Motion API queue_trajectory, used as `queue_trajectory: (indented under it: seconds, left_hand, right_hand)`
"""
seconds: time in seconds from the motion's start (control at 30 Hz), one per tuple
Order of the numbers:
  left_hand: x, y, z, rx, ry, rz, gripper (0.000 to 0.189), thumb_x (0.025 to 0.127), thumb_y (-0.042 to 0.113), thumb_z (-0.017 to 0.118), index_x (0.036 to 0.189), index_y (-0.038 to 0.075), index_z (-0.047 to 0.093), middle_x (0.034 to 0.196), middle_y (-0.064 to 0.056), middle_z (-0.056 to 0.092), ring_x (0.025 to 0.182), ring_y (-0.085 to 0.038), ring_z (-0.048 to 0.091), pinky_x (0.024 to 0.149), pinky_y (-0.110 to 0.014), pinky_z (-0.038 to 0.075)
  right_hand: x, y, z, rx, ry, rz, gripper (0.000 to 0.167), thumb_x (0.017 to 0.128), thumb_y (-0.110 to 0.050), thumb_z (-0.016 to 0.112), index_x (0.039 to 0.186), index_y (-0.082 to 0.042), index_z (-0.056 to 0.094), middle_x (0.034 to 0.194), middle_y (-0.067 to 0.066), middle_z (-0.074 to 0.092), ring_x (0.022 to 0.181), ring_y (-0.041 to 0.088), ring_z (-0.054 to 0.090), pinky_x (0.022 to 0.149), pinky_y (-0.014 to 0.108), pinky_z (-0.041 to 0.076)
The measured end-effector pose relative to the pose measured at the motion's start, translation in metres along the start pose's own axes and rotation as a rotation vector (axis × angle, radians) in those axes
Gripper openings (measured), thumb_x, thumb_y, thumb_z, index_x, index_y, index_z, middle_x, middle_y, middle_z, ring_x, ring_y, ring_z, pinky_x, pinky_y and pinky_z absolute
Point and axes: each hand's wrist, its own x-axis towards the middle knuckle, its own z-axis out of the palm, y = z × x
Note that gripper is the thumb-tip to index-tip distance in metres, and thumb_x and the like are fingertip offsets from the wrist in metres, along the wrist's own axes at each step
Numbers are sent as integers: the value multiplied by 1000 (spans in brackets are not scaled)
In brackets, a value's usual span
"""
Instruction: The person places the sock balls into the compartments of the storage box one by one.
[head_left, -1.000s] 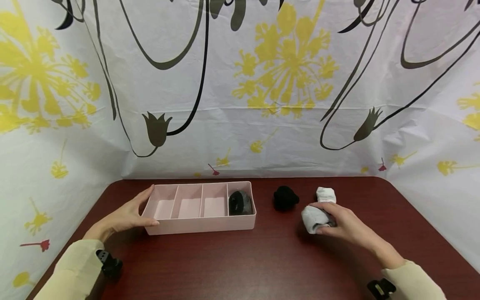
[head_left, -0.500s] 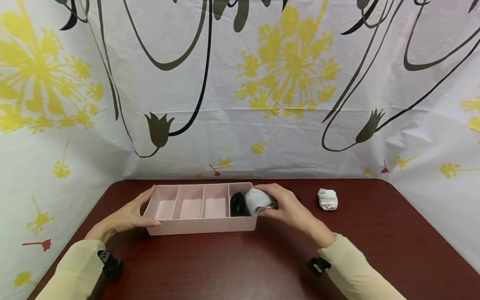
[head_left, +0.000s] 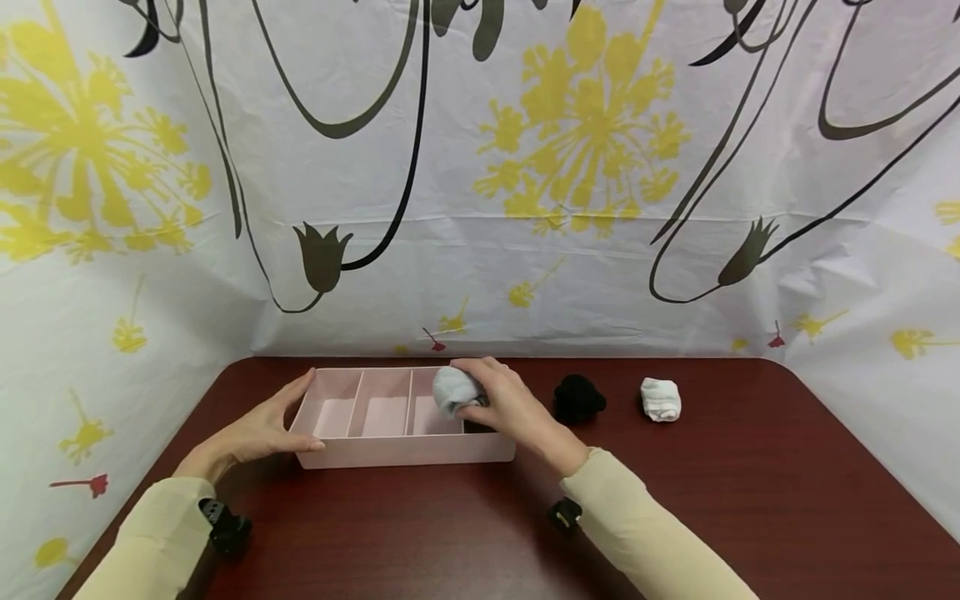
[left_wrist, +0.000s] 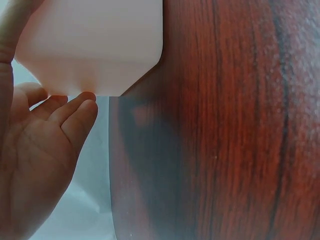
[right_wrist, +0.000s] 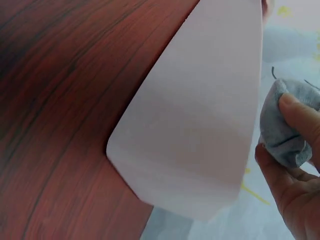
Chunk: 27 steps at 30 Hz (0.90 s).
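In the head view a pale pink divided box (head_left: 405, 452) lies lengthwise on the table. My left hand (head_left: 262, 429) holds its left end, thumb at the front wall and fingers toward the back corner. A grey rolled-up sock (head_left: 453, 390) is pinched between thumb and fingers of my right hand (head_left: 513, 408), above the third compartment from the left. Behind that hand, a dark rolled bundle (head_left: 476, 427) in the rightmost compartment is mostly hidden. The right wrist view shows the grey sock (right_wrist: 280, 122) beyond the box's rim. Two left compartments hold nothing.
Right of the box lies a black rolled bundle (head_left: 577, 398), and farther right a white rolled-up sock (head_left: 661, 400). A patterned cloth sheet (head_left: 420, 283) hangs along the back and sides of the dark red wooden table (head_left: 390, 533).
My right hand has carried the grey sock leftward from beside the white one, past the black bundle, to above the box. The left hand keeps its place on the box.
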Motion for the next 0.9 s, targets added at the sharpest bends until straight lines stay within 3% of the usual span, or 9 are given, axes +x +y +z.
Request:
queue_trajectory:
  seconds: [0.17,0.37,0.67,0.9]
  left_hand:
    - [0,0,0,-2,3,-3,111,70,24,81,151,4,9,155,-25,7,138,-47,8,103,-68,13]
    - [-1,1,0,-7,0,-5,111,70,23,81,152,5,8,155,-25,7,138,-47,8,103,-68,13]
    - [1,-2,2,-20,5,-5,111,69,22,81,151,5,8,154,-25,7,138,-46,9,103,-67,13]
    - [1,-2,3,-10,5,-18,111,71,26,80,152,5,7,154,-26,6,138,-47,7,103,-68,13]
  right_hand:
    - [10,-5,10,-54,-26,17,59,75,-13,79,128,-5,54,110,15,60,94,27,58,84,45,44]
    - [20,-13,19,-162,-88,-27,55,74,-6,78,123,-5,54,108,17,59,94,28,60,79,39,51]
    - [27,-27,30,-448,-170,-87,43,72,-8,80,110,-8,60,102,11,59,93,24,61,72,32,53]
    - [30,-29,38,-557,-182,-69,35,72,-6,79,102,-10,62,101,7,61,92,22,62,66,31,54]
